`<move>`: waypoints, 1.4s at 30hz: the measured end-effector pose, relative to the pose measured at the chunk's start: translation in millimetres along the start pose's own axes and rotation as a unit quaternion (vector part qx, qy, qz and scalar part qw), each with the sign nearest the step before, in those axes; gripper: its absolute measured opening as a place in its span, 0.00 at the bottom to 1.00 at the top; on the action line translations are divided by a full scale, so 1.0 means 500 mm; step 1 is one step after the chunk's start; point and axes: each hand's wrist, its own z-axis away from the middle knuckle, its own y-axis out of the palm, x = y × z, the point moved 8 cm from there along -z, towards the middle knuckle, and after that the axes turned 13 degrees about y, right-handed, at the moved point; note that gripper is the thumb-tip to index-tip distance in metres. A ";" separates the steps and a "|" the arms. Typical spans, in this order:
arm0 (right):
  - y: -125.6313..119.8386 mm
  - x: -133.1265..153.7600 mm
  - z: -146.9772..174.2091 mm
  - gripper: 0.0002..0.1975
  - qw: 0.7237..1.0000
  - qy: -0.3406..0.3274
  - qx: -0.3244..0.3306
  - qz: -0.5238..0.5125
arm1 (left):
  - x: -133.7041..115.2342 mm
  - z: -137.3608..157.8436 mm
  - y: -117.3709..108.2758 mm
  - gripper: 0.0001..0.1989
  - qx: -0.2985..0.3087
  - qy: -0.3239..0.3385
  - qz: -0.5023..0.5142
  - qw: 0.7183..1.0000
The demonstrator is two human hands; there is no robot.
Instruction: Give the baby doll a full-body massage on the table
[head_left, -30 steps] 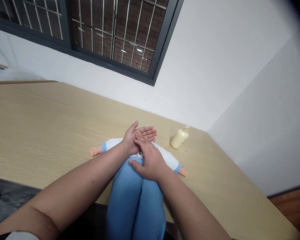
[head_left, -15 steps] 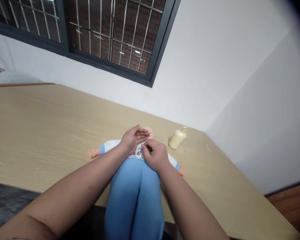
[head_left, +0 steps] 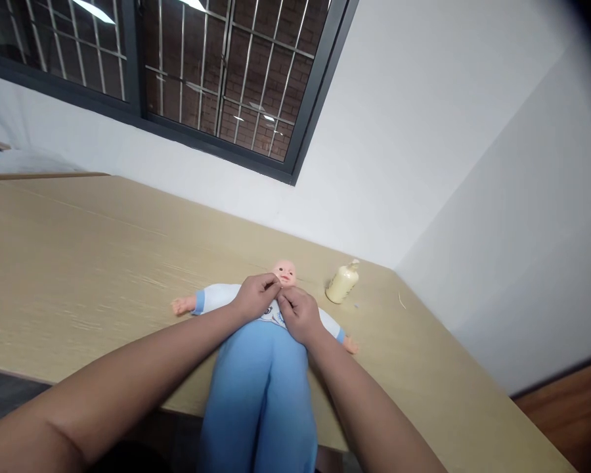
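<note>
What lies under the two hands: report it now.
Under the hands lies the white top of a doll, with part of a cartoon print showing between them. The rest of the top's front is covered, and whether the hands pinch it cannot be told.

A dark-framed window [head_left: 136, 62] backed by metal bars [head_left: 223, 62] sits in the white wall [head_left: 414, 131] above the pale wood-grain surface [head_left: 88, 263]; bright reflections [head_left: 94, 11] streak it, and grey floor [head_left: 2, 397] shows lower left.

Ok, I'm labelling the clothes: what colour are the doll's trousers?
The trousers are blue; the head view shows them best.
</note>
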 end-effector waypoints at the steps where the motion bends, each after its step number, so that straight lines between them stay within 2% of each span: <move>1: -0.001 0.003 0.004 0.14 1.000 -0.011 0.008 -0.005 | 0.001 0.005 -0.002 0.12 0.010 0.009 -0.009 1.000; 6: -0.009 0.034 0.023 0.17 0.996 -0.055 0.068 0.002 | 0.017 0.021 -0.026 0.13 -0.016 0.001 0.037 0.999; 13: -0.011 0.129 0.075 0.23 0.972 -0.143 0.184 0.012 | 0.052 0.014 -0.034 0.15 -0.060 -0.078 0.161 0.982; 16: -0.002 0.143 0.082 0.23 0.965 -0.150 0.211 0.023 | 0.067 0.011 -0.031 0.17 -0.073 -0.104 0.209 0.970; 21: 0.007 0.094 0.058 0.30 0.973 -0.082 0.200 0.085 | 0.072 0.015 -0.021 0.20 -0.061 -0.113 0.264 0.956; 27: -0.007 -0.023 0.023 0.27 0.985 0.035 0.150 0.072 | 0.068 0.018 -0.020 0.21 -0.031 -0.111 0.247 0.962; 31: -0.016 -0.063 0.012 0.25 0.987 0.077 0.127 0.056 | 0.064 0.017 -0.018 0.24 -0.020 -0.110 0.243 0.963; 36: -0.025 -0.081 0.012 0.32 0.979 0.093 0.170 0.058 | 0.065 0.015 -0.020 0.24 -0.021 -0.109 0.244 0.964; 40: -0.041 -0.094 0.017 0.43 0.971 0.074 0.223 0.043 | 0.066 0.004 -0.034 0.23 -0.043 -0.075 0.209 0.974; 42: -0.045 -0.094 0.018 0.44 0.968 0.061 0.242 0.021 | 0.069 0.000 -0.034 0.23 -0.038 -0.067 0.199 0.977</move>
